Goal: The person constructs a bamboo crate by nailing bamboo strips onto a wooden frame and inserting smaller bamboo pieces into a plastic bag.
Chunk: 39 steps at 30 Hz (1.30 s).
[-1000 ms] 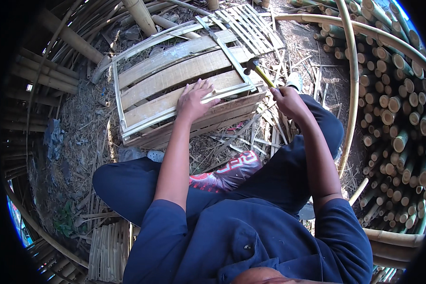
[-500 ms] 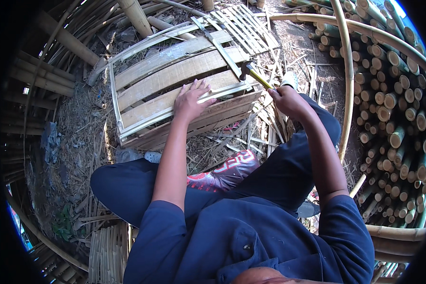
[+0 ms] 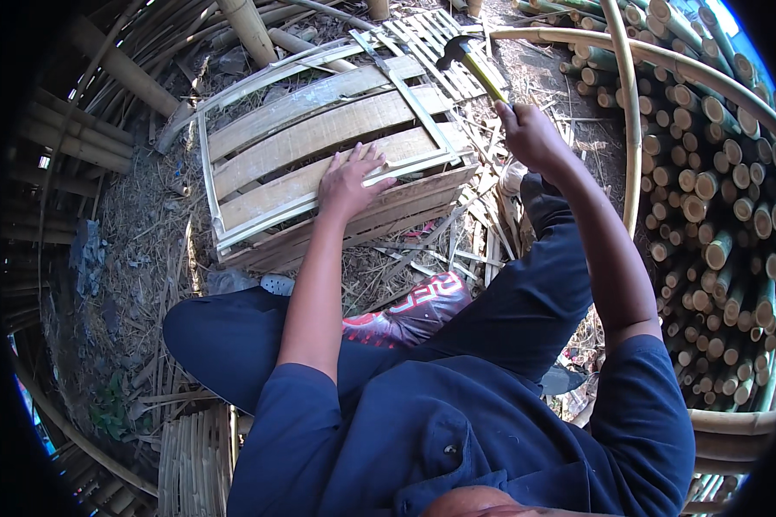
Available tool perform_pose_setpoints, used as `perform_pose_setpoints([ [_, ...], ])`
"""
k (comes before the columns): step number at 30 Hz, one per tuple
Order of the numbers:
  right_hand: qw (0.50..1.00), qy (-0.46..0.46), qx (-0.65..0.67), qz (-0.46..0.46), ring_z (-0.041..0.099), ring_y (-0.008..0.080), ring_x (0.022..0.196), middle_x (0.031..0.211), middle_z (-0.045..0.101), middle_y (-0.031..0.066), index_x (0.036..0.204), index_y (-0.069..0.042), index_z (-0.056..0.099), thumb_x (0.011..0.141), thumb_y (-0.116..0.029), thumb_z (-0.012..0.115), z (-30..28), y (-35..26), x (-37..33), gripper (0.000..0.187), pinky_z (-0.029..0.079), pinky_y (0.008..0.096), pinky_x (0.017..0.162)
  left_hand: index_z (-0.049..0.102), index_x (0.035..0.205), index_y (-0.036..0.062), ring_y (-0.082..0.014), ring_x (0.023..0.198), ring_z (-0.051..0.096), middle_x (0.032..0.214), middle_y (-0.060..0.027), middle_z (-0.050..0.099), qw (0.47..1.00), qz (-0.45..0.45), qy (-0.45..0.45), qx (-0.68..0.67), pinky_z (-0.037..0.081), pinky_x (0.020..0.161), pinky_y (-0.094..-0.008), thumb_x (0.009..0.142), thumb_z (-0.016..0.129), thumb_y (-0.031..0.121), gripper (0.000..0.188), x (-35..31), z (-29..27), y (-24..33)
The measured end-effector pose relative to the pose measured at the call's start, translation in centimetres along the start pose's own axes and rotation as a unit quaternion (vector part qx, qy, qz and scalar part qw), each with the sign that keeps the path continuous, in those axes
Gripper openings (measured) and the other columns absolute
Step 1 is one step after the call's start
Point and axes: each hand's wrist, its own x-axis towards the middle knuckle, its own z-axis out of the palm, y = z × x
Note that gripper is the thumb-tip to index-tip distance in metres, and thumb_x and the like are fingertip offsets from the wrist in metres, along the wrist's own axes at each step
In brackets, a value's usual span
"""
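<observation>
The hammer point(image 3: 467, 59) slants up-left, head point(image 3: 450, 48) raised above the bamboo slat panel point(image 3: 319, 155). Our right hand point(image 3: 530, 136) grips its yellow handle with fingers closed. Our left hand point(image 3: 351, 181) lies flat on the panel, fingers spread, holding nothing.

The left hand point(image 3: 351, 179) lies on the slatted crate point(image 3: 319, 164); stacked poles point(image 3: 716, 198) stand to its right.

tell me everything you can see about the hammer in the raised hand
The hammer has a dark metal head and a slim yellow-green handle. The right hand grips the handle's lower end and holds it raised, head pointing up and away, above the slatted bamboo crate. Only that hand touches it; the head hangs clear of the crate. Finer detail of the head is too small to tell.
</observation>
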Motion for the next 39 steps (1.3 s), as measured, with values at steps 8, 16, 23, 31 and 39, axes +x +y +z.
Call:
perform_pose_setpoints([
  [8, 0.986, -0.131, -0.1, -0.002, 0.07, 0.0387, 0.072, 0.082, 0.069, 0.0268, 0.103, 0.013, 0.069, 0.109, -0.042, 0.044, 1.5, 1.8, 0.9, 0.06, 0.054, 0.0481, 0.068, 0.069, 0.134, 0.0264, -0.02, 0.149, 0.041, 0.157, 0.0019, 0.051, 1.0, -0.001, -0.004, -0.011, 0.027, 0.127, -0.0479, 0.09, 0.066, 0.064, 0.058, -0.1, -0.4, 0.2],
  [16, 0.974, -0.17, -0.101, 0.108, 0.069, 0.0329, 0.068, 0.08, 0.07, 0.021, 0.109, 0.004, 0.07, 0.107, -0.043, 0.049, 0.8, -0.2, -0.2, 0.052, 0.055, 0.0478, 0.064, 0.069, 0.134, 0.0263, -0.0196, 0.149, 0.041, 0.157, 0.0028, 0.05, 1.0, -0.007, 0.0, -0.008, 0.027, 0.127, -0.0469, 0.09, 0.065, 0.065, 0.059, -0.2, -0.6, 0.0],
  [23, 0.979, -0.144, -0.133, 0.049, 0.064, 0.0272, 0.051, 0.072, 0.066, 0.0172, 0.098, 0.005, 0.07, 0.108, -0.043, 0.049, 1.2, 2.2, 1.3, 0.053, 0.051, 0.042, 0.047, 0.069, 0.135, 0.0265, -0.0196, 0.148, 0.042, 0.157, 0.0036, 0.05, 1.0, -0.001, -0.003, -0.011, 0.027, 0.127, -0.0461, 0.089, 0.065, 0.065, 0.06, 0.0, -0.6, 0.7],
  [31, 0.982, -0.096, -0.164, -0.025, 0.062, 0.0268, 0.054, 0.063, 0.061, 0.0135, 0.092, 0.007, 0.066, 0.109, -0.046, 0.046, 1.9, -0.3, 0.0, 0.059, 0.049, 0.0461, 0.053, 0.068, 0.136, 0.0282, -0.0184, 0.15, 0.04, 0.157, 0.0036, 0.05, 1.0, -0.003, 0.003, -0.008, 0.025, 0.128, -0.0474, 0.09, 0.064, 0.066, 0.06, 0.1, -0.1, -0.1],
  [39, 0.976, -0.174, -0.11, 0.072, 0.055, 0.0219, 0.04, 0.054, 0.053, 0.0092, 0.081, 0.005, 0.06, 0.11, -0.043, 0.046, -1.9, -1.2, 0.8, 0.057, 0.045, 0.0402, 0.038, 0.068, 0.135, 0.0279, -0.0175, 0.15, 0.039, 0.157, 0.0043, 0.05, 1.0, -0.02, -0.001, -0.01, 0.024, 0.127, -0.049, 0.089, 0.065, 0.068, 0.061, 0.3, 0.1, -0.6],
])
